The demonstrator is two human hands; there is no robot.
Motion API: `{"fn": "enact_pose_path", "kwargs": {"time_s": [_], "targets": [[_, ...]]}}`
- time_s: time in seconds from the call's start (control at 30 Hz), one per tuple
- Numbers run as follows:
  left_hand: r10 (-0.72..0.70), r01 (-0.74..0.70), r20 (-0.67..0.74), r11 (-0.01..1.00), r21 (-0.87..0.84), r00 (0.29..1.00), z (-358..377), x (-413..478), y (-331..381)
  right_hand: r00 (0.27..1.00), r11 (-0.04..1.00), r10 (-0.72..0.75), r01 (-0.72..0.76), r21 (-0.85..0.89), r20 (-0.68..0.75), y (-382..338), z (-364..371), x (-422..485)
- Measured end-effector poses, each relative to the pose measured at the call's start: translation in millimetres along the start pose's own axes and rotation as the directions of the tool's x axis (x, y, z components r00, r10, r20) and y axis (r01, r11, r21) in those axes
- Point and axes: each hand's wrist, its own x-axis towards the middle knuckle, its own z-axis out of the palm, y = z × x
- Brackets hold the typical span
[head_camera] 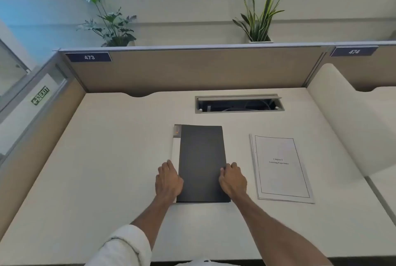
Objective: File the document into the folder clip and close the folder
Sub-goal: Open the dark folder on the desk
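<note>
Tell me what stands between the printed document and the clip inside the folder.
The folder's own dark cover: it lies shut, so the clip is hidden. The document lies apart on the desk to its right, bare desk between. The left hand and right hand rest at the folder's side edges.

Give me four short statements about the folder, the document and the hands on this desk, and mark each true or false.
1. The dark folder lies closed on the desk. True.
2. The document is already clipped inside the folder. False: it lies on the desk, right of the folder.
3. The left hand rests at the folder's left edge, the right hand at its right edge. True.
4. The right hand holds the document. False: it touches the folder only.
</note>
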Motion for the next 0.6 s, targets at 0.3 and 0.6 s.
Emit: {"fn": "enact_pose_path", "kwargs": {"time_s": [0.3, 0.6], "targets": [[-0.051, 0.060, 0.101, 0.993, -0.098, 0.994, -1, 3, 2, 0.918, 0.832, 0.360, -0.397, 0.388, 0.167, -7, 7, 20], [-0.032, 0.042, 0.098, 0.993, -0.110, 0.995, 2, 7, -8, 0.846, 0.547, 0.382, -0.532, 0.647, 0.372, 11, -2, 39]]}}
